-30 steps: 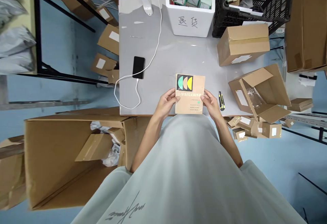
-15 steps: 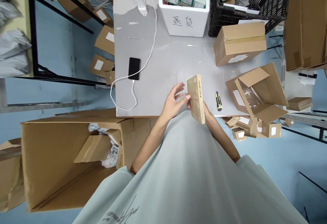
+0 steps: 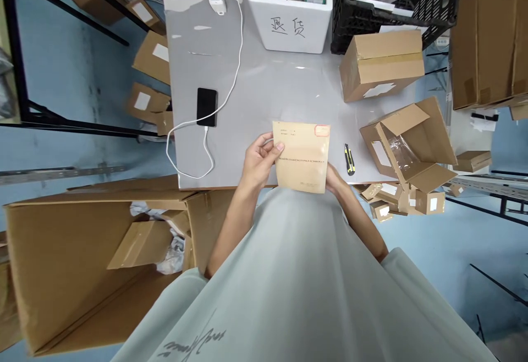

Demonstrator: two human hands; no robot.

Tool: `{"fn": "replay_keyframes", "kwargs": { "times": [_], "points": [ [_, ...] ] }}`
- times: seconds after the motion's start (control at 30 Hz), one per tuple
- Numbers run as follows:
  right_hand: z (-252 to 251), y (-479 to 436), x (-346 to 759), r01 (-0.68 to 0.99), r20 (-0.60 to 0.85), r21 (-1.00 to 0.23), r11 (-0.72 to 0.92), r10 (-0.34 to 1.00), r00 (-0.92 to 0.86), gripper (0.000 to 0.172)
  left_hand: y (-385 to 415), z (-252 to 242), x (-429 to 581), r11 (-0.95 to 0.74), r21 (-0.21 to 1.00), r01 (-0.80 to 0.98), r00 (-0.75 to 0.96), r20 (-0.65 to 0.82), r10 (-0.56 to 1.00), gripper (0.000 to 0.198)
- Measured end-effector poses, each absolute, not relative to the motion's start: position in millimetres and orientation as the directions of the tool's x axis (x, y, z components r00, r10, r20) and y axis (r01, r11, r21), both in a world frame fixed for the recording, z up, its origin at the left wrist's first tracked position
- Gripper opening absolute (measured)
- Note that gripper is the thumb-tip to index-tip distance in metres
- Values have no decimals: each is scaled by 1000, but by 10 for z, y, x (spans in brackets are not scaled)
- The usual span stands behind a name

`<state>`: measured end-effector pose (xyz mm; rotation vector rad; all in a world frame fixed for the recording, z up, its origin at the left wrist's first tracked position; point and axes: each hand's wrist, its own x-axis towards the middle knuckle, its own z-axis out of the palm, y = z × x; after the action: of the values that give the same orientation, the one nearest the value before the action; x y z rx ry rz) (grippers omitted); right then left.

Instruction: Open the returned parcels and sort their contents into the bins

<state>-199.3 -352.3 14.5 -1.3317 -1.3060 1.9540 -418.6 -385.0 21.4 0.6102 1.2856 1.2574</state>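
A tan, worn-looking book [image 3: 302, 155] with printed lettering and a red stamp-like mark in its upper right corner is held up at the table's front edge, one broad face toward me. My left hand [image 3: 260, 158] is closed on its left edge, thumb on the near face. At the right edge is my right hand [image 3: 332, 177], its fingers mostly hidden behind the book. To the right on the table lies a yellow and black utility knife [image 3: 349, 159], apart from both hands.
A phone [image 3: 207, 107] with a white cable lies on the grey table [image 3: 264, 92]. Behind stand a white foam box [image 3: 289, 29] and a black crate [image 3: 396, 12]. A closed carton [image 3: 383, 67] and an opened carton [image 3: 406, 142] are at right. A large carton [image 3: 74, 274] stands at lower left.
The book has turned from showing its spine to showing a broad face. My left hand has closed on its left edge. The view has shifted slightly.
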Motion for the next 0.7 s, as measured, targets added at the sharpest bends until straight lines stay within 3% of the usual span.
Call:
{"fn": "replay_keyframes", "kwargs": {
  "times": [0.1, 0.27, 0.43, 0.7],
  "points": [
    [210, -3468, -1835, 46, -504, -830, -556, 712, -490, 95, -3847, 222, -4313, 245, 925, -292, -231, -316, 920, 72],
    [354, -3482, -1825, 24, -382, -905, -426, 784, -488, 64, -3870, 173, -4438, 234, 923, -305, -234, -311, 921, 73],
    [385, -3539, -1926, 7, -333, -925, -379, 803, -494, 60, -3900, 142, -4511, 206, 932, -299, -227, -279, 933, 72],
    [400, -3591, -1942, 38, -355, -923, -383, 810, -467, 69, -3930, 174, -4536, 212, 931, -296, -213, -281, 936, 72]
  ]
}}
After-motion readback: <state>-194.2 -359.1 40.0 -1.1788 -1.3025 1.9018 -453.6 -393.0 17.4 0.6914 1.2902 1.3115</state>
